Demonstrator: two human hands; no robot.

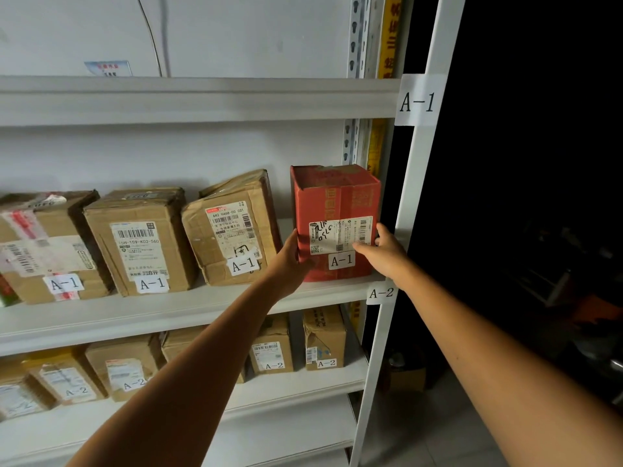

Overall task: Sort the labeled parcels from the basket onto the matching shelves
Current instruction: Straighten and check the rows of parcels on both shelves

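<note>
While brown A-1 parcels [141,241] fill the shelf [188,306] leftward, the left hand [292,259] clamps the red parcel [337,197] at the row's right end, thumb in front. The right hand [386,251] mirrors it, other fingers hidden. Placing looks nearly done; next, release.

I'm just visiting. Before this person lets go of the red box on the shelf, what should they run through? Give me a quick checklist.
1. Tag on the red box reads A-1: ok.
2. The brown parcel beside it on the same shelf is also tagged A-1: ok.
3. Box stands upright on the shelf board: ok.
4. Box is apart from the brown parcel, with a gap for the left hand: ok.
5. Room for the right hand between the box and the white post: cannot tell.
6. Box pushed far enough back from the front edge: cannot tell.
</note>
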